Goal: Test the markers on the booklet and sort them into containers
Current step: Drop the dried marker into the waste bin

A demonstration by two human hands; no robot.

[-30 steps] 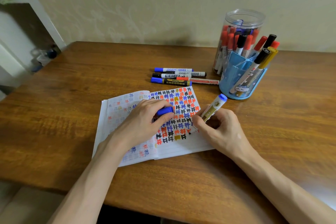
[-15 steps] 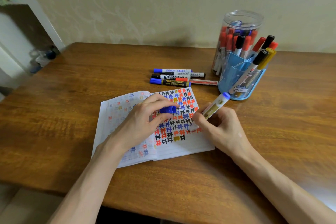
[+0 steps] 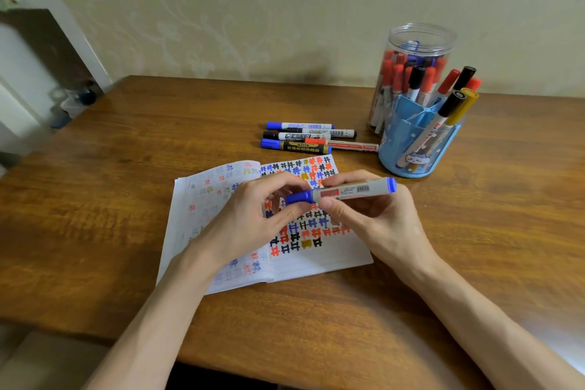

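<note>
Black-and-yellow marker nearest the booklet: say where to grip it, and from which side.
Grip its barrel beside the blue cap, from above. The black-and-yellow marker lies flat, crosswise; a red marker crowds its right end, a black-capped marker lies close behind.

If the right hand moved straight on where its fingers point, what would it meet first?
Probably the left hand, which pinches the blue cap at the end of the marker that the right hand holds. The hands look nearly touching, though depth is unclear.
</note>
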